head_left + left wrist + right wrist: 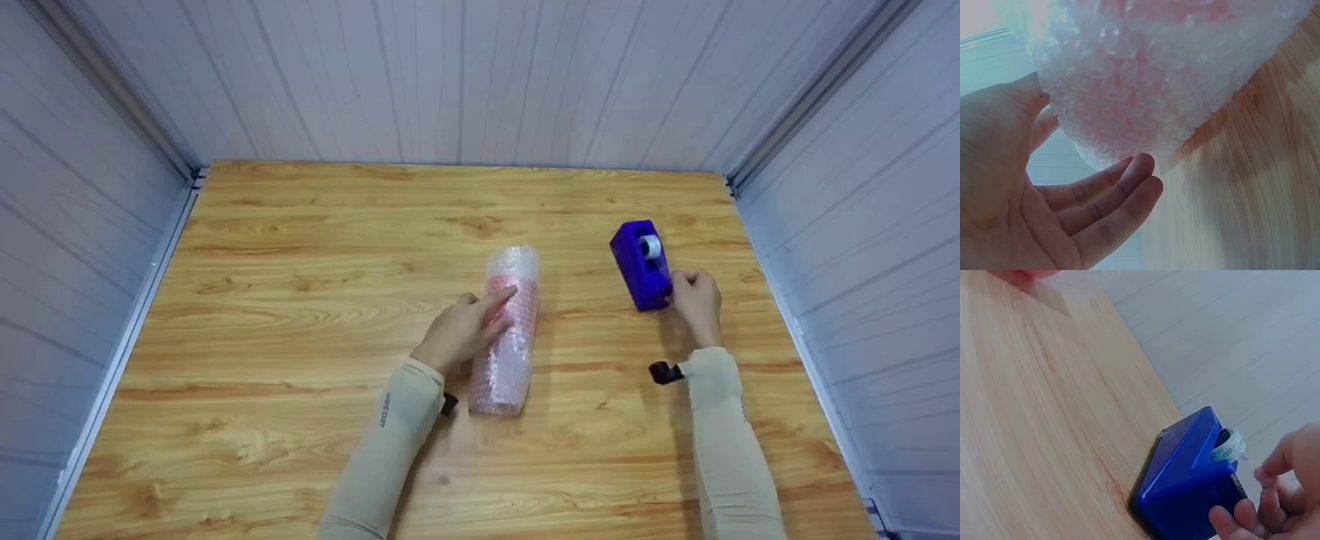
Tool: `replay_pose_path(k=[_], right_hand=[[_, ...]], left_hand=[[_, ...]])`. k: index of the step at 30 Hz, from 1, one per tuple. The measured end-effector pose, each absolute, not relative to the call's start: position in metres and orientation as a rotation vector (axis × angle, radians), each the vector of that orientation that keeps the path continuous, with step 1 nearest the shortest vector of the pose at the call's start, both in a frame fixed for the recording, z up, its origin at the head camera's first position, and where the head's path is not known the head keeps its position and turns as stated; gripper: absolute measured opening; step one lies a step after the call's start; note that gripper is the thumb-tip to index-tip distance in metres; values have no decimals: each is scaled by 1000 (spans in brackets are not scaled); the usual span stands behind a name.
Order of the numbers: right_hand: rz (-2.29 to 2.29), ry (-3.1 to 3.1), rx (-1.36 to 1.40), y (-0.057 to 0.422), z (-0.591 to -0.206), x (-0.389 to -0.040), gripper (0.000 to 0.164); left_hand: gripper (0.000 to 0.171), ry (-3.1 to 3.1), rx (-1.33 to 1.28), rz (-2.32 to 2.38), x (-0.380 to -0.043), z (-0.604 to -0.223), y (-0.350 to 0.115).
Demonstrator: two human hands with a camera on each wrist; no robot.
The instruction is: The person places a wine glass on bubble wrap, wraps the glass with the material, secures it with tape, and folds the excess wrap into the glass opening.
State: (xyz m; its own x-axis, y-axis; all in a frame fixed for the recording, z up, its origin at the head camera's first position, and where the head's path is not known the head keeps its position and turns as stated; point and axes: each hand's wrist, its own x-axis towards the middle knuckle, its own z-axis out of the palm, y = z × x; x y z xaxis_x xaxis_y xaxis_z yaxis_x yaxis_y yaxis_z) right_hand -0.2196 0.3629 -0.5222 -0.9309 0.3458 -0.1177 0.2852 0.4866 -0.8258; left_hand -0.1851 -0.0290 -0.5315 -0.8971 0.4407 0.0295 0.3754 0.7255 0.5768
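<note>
Rests left hand (459, 331), fingers loosely extended, on bubble-wrapped roll (507, 371); pinches tape (1264, 477) with right hand (696, 304) at blue dispenser (636, 274). Apparently at tape-drawing step; next, probably calls for tearing.

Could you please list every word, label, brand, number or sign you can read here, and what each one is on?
No text can be read with certainty.
Left sleeve: small dark lettering, too blurred to quote.
Right sleeve: faint marks at its edge, too small to read.
Tape roll: green print in the right wrist view, too blurred to read.
Blue dispenser and bubble-wrapped item: no lettering I can make out.
</note>
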Motion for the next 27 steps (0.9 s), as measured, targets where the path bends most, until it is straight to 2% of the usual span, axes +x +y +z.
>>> replay_pose_path(k=[27], right_hand=[[1858,-2291,-713,361,-533,-216,31]], left_hand=[[56,2804,675,922,-185,-532,-29]])
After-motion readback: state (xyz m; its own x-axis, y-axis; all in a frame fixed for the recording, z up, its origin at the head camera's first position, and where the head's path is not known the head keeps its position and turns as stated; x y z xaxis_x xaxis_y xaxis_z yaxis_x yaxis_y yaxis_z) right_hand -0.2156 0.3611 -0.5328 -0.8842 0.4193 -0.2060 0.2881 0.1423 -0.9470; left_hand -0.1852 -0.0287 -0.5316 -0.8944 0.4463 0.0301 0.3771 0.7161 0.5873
